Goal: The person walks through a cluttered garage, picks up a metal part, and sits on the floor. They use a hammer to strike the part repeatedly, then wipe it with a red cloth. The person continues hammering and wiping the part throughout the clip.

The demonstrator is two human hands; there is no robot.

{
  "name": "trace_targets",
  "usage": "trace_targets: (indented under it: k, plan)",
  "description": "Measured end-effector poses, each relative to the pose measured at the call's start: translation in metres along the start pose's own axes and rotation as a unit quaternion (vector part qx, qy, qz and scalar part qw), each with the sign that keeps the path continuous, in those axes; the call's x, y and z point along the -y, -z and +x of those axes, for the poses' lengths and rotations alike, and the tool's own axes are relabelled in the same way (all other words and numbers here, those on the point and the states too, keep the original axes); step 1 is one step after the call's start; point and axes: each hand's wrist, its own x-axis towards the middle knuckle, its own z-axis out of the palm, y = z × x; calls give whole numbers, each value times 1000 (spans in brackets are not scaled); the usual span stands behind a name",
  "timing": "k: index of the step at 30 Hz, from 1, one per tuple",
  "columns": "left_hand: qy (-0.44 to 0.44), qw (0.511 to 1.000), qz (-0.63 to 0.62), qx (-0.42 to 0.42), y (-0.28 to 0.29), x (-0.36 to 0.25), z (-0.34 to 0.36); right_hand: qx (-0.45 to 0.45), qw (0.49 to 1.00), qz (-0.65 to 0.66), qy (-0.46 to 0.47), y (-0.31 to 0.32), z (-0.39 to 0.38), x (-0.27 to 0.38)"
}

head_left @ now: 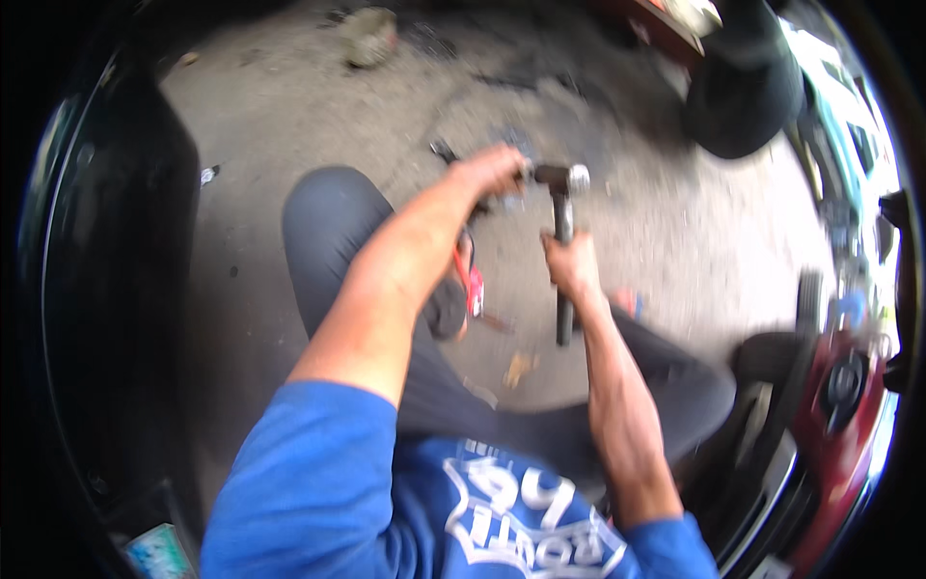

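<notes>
A hammer (563, 212) with a dark handle and a bright-faced metal head stands nearly upright in front of me. My right hand (576, 262) is closed around its handle, below the head. My left hand (494, 172) is closed at the near end of the hammer head, on the side away from the bright face. Blur and the fingers hide what it holds. Just beyond its wrist, a small dark object (444, 150) lies on the ground. Below my left forearm, a red-handled object (474, 291) lies beside my dark shoe (446, 309).
I sit low on a stained concrete floor (260, 125), knees apart. A black car panel (116, 261) stands close on the left, a red vehicle part (830, 425) on the right. A big dark rounded object (743, 96) is at the upper right, a pale lump (368, 37) at the far side.
</notes>
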Motion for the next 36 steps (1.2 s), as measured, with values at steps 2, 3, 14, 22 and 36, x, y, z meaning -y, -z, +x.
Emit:
trace_targets:
  k: [2,3,14,22,36]
  plan:
    - [64,997,-45,7,-1,-2,-3,24,997,48,-49,-38,-7,-48]
    - [66,994,-65,50,-1,0,0,10,996,52,-75,-42,-14,-68]
    - [133,988,-70,36,-5,8,2,-10,949,306,-74,-23,-36,-88]
    - [132,986,-99,-23,-15,9,-7,-35,963,256,78,90,-59,31]
    - [64,990,-95,-83,-19,9,-10,-2,967,229,-115,-14,-16,-50]
